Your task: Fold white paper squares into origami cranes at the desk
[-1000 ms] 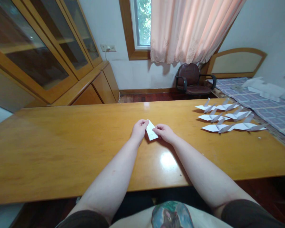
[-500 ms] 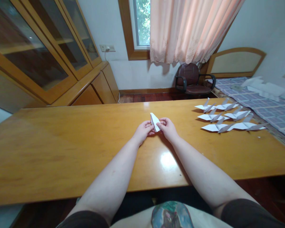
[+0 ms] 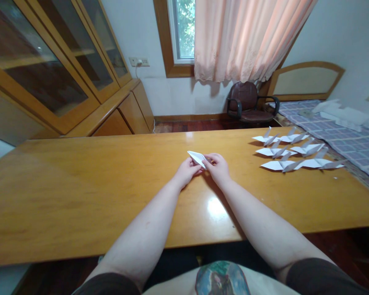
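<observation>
A small folded piece of white paper point(image 3: 197, 157) is held just above the wooden table point(image 3: 80, 184), near its middle. My left hand point(image 3: 187, 170) pinches the paper from below on the left. My right hand point(image 3: 218, 166) pinches its right end, fingers curled round it. The paper's pointed tip sticks out to the left, beyond my fingers. Both hands touch each other at the paper.
Several finished white paper cranes point(image 3: 290, 151) lie in rows at the table's right. Behind the table stand a dark office chair point(image 3: 247, 102), a bed with a checked cover point(image 3: 350, 139) and glass-fronted wooden cabinets point(image 3: 55, 69).
The paper has been turned: it lay between my hands, then stood with its tip up, and now its tip points left. My hands have drawn closer together.
</observation>
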Available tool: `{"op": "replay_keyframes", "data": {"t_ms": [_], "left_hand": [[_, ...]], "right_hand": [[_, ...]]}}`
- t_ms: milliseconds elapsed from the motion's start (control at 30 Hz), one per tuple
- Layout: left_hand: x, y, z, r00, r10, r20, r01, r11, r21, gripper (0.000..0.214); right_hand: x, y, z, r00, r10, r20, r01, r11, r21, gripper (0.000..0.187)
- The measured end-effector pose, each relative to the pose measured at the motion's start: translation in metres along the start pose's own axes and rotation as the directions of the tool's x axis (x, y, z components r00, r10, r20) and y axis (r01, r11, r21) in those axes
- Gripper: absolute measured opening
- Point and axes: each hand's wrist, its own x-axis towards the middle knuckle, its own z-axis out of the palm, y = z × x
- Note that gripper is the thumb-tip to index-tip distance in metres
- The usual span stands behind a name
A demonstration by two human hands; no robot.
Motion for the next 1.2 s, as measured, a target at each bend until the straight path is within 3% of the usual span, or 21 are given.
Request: {"op": "replay_keyframes", "data": {"t_ms": [133,267,333,433,667,800,933,1033,1200], "left_hand": [[0.0,-0.002,0.0,1.0,0.01,0.004,-0.01,1.0,-0.014,0.036],[0.0,0.0,-0.001,0.999,0.033,-0.024,-0.035,0.998,-0.049,0.034],[0.001,0.002,-0.002,0.998,0.059,-0.028,-0.06,0.996,-0.069,0.033],[0.002,0.003,-0.003,0.996,0.081,-0.023,-0.082,0.994,-0.067,0.037],[0.008,-0.004,-0.008,0.989,0.145,-0.011,-0.145,0.989,0.003,0.038],[0.01,-0.006,-0.01,0.978,0.208,-0.018,-0.206,0.975,0.088,0.037],[0.008,-0.004,-0.007,0.975,0.224,-0.01,-0.22,0.962,0.16,0.038],[0.007,-0.004,-0.006,0.972,0.234,-0.018,-0.226,0.955,0.193,0.028],[0.007,-0.005,-0.008,0.967,0.253,-0.027,-0.242,0.948,0.208,0.021]], "right_hand": [[-0.003,0.001,-0.002,0.984,-0.16,-0.072,0.15,0.98,-0.127,0.014],[-0.007,-0.006,-0.005,0.953,-0.29,0.085,0.299,0.946,-0.122,0.016],[-0.008,-0.009,-0.006,0.942,-0.307,0.133,0.321,0.942,-0.099,0.026],[-0.006,-0.01,-0.006,0.967,-0.226,0.119,0.234,0.97,-0.067,0.04],[-0.002,-0.002,-0.001,0.983,0.059,0.171,-0.093,0.976,0.197,0.025],[-0.002,0.002,0.003,0.98,0.107,0.17,-0.155,0.939,0.306,0.024],[-0.002,0.003,0.006,0.972,0.146,0.184,-0.201,0.924,0.326,0.022],[-0.001,0.004,0.007,0.96,0.2,0.195,-0.258,0.903,0.345,0.025],[0.0,-0.001,0.004,0.907,0.312,0.281,-0.412,0.795,0.446,0.026]]}}
